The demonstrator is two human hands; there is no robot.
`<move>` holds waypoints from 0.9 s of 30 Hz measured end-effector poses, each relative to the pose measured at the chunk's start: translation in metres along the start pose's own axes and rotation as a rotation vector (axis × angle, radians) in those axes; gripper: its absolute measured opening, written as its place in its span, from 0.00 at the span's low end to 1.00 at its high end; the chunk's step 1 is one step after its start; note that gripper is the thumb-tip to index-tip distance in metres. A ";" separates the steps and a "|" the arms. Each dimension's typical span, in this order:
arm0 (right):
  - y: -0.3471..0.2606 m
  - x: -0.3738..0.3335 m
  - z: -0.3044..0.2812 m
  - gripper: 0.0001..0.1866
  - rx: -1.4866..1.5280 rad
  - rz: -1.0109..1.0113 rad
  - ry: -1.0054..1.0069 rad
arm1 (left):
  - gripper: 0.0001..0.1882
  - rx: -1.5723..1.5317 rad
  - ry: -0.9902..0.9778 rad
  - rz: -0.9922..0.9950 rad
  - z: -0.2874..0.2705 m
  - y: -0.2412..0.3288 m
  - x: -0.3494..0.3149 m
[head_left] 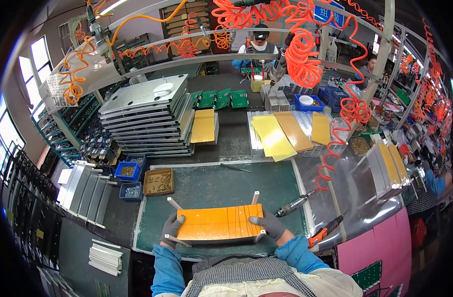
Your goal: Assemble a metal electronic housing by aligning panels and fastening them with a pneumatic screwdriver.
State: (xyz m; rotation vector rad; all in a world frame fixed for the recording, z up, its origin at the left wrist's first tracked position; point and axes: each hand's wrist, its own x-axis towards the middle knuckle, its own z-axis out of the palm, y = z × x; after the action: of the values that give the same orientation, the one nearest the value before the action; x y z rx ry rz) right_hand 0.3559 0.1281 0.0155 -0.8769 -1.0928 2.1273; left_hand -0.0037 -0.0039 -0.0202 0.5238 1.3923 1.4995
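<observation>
Both my hands wear grey gloves. My left hand (172, 227) grips the left end of an orange-topped rectangular panel (217, 222), its thumb on the top face. At the opposite end, my right hand (270, 224) is closed round the edge, thumb also on top. White posts stick out at the panel's corners, and dark lines cross its right part. The panel is over the near part of a green work mat (206, 180); whether it touches the mat is hidden. Just beyond my right hand lies a power screwdriver (292, 205) on a red coiled hose.
An orange-and-black tool (326, 231) lies right of the mat. A screw-filled cardboard box (158, 182) and blue bins (127, 171) stand left. Behind are stacked metal panels (142, 116) and yellow sheets (273, 136). Red coiled hoses (305, 59) hang overhead. A person (260, 47) works opposite.
</observation>
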 end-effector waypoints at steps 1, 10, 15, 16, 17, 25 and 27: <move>-0.002 0.001 0.000 0.36 -0.007 0.005 0.002 | 0.28 0.002 0.000 0.002 0.000 0.001 0.000; 0.014 -0.005 -0.008 0.37 -0.035 -0.004 -0.007 | 0.26 -0.232 -0.095 -0.089 -0.013 -0.003 -0.010; 0.015 -0.003 -0.008 0.38 0.019 0.007 0.010 | 0.23 -0.567 0.001 -0.097 -0.058 -0.034 -0.012; 0.018 -0.003 -0.006 0.37 0.000 -0.015 0.024 | 0.24 -0.602 0.088 -0.079 -0.058 -0.038 -0.011; 0.021 -0.001 -0.006 0.36 0.021 -0.011 -0.003 | 0.23 -0.670 0.066 -0.025 -0.092 -0.065 -0.001; 0.022 0.012 -0.005 0.31 0.103 -0.056 0.018 | 0.27 -0.798 0.340 0.040 -0.057 -0.019 -0.013; 0.025 0.013 -0.003 0.30 0.084 -0.028 0.017 | 0.26 -0.945 0.365 0.035 -0.054 -0.011 -0.025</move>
State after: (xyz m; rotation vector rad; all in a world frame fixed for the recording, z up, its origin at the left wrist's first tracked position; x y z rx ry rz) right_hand 0.3452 0.1271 -0.0110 -0.8346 -0.9938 2.1223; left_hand -0.0343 -0.0542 -0.0366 -0.3320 0.7639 2.1224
